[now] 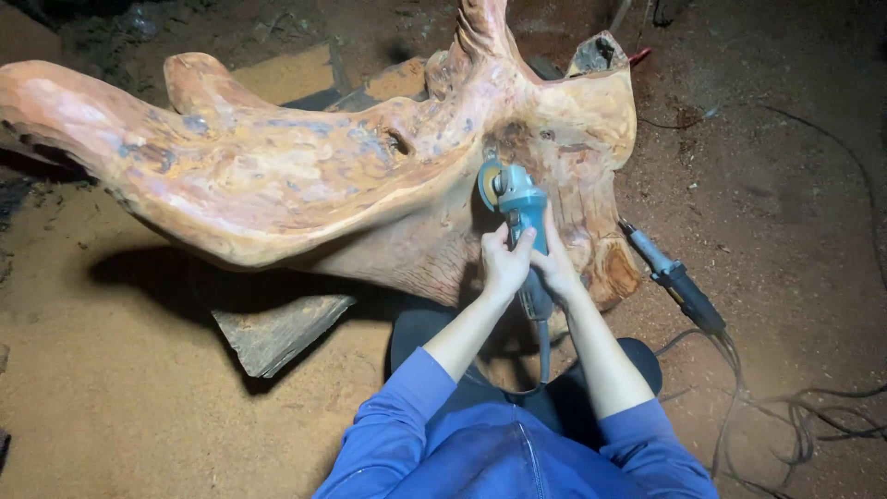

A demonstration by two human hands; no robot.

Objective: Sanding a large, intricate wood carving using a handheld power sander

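Both hands are clamped on a teal angle grinder [519,208]. The left hand [504,265] wraps the body from the left, fingers curled over it; the right hand [557,263] grips it from the right, just beside the other. The grinder's disc end touches a large reddish-orange root-wood slab [305,176] (sanded smooth, irregular in outline) near a dark hollow. The grinder's cord [543,346] hangs between the blue-sleeved forearms. A second power tool [674,277] lies on the sawdust-covered floor [120,397] to the right, near tangled cables [804,411]. A grey wooden wedge [277,331] sits under the slab.
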